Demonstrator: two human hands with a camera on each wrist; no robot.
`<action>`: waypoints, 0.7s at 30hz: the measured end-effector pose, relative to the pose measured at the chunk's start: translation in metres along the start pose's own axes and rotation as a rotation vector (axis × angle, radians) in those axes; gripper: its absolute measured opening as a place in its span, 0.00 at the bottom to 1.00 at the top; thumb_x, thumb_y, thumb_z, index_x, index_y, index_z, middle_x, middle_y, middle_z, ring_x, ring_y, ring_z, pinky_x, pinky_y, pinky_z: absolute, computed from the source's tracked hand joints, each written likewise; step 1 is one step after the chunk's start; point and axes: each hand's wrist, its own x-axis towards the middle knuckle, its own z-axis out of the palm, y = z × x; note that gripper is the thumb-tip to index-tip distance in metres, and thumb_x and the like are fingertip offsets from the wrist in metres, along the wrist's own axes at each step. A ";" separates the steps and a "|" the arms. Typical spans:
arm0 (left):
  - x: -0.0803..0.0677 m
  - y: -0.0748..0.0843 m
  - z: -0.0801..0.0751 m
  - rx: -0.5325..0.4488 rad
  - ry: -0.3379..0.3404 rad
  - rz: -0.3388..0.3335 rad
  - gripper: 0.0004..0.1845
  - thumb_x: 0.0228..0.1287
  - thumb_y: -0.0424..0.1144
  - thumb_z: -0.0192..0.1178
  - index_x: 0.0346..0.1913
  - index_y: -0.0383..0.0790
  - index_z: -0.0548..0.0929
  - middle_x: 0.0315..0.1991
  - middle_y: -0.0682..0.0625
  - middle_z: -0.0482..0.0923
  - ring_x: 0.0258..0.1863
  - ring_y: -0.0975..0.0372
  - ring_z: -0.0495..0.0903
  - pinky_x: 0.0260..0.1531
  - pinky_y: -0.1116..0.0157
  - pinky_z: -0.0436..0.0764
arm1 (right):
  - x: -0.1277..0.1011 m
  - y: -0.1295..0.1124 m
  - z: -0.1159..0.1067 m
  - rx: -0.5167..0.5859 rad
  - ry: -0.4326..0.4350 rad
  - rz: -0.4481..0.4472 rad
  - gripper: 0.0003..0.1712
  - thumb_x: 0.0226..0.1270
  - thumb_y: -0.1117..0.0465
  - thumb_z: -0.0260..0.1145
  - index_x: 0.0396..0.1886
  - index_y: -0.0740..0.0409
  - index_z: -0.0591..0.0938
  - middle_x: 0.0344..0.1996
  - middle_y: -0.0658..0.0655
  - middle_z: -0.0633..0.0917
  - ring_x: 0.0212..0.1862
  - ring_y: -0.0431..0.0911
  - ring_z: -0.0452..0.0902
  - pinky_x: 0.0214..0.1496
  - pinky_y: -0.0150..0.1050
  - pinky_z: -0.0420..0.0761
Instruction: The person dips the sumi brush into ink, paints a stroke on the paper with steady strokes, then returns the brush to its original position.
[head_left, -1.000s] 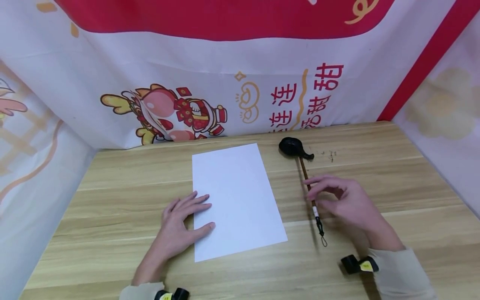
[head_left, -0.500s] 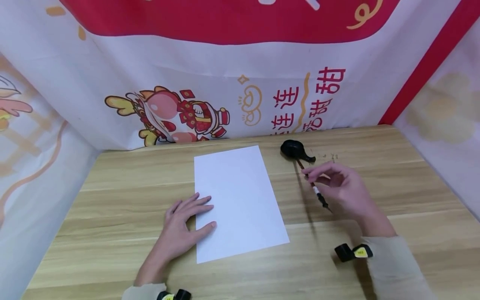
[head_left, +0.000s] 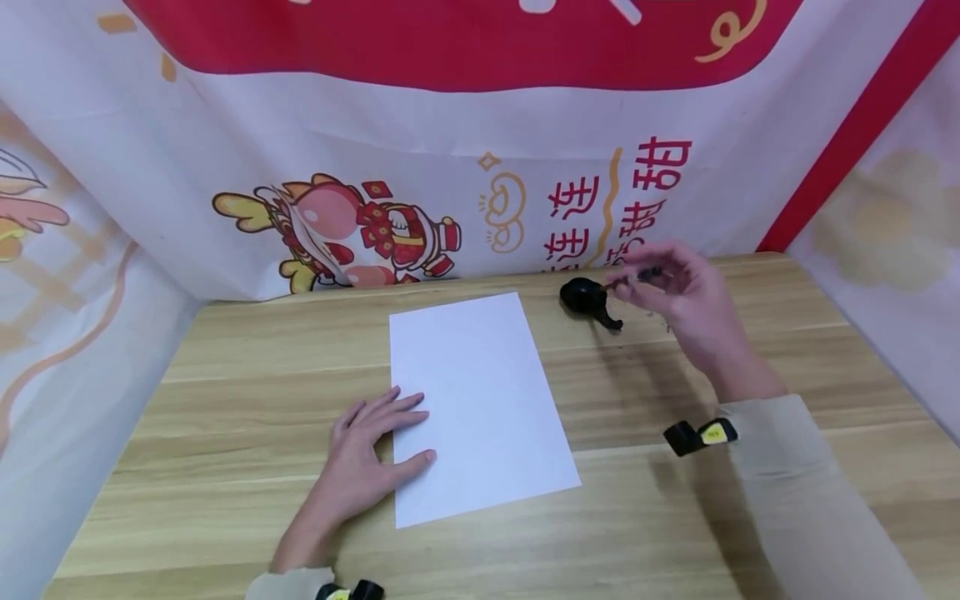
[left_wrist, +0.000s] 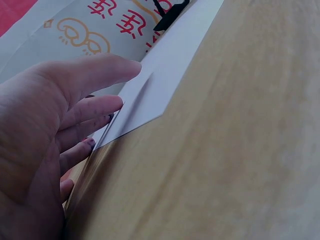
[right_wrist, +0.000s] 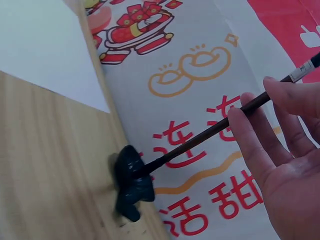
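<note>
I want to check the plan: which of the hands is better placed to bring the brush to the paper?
Right. The right hand pinches the thin brown brush, its tip at the black ink dish; the left hand lies flat on the white paper sheet.

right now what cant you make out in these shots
- Brush tip: right wrist view, sunk in the black ink dish; any ink inside is hidden too.
- Right hand: head view, motion blur; the brush there is too thin and smeared to follow.
- Left hand: left wrist view, cut off by the frame edge; fingertips rest at the edge of the paper.
- Dark specks on the table beside the dish: too small.
</note>
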 end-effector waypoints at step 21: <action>0.000 -0.001 -0.002 -0.003 -0.001 0.019 0.21 0.60 0.47 0.80 0.57 0.56 0.92 0.74 0.55 0.80 0.83 0.48 0.65 0.80 0.33 0.45 | 0.062 -0.014 0.010 -0.299 0.196 0.002 0.16 0.77 0.57 0.71 0.59 0.51 0.81 0.53 0.48 0.85 0.57 0.46 0.87 0.49 0.31 0.91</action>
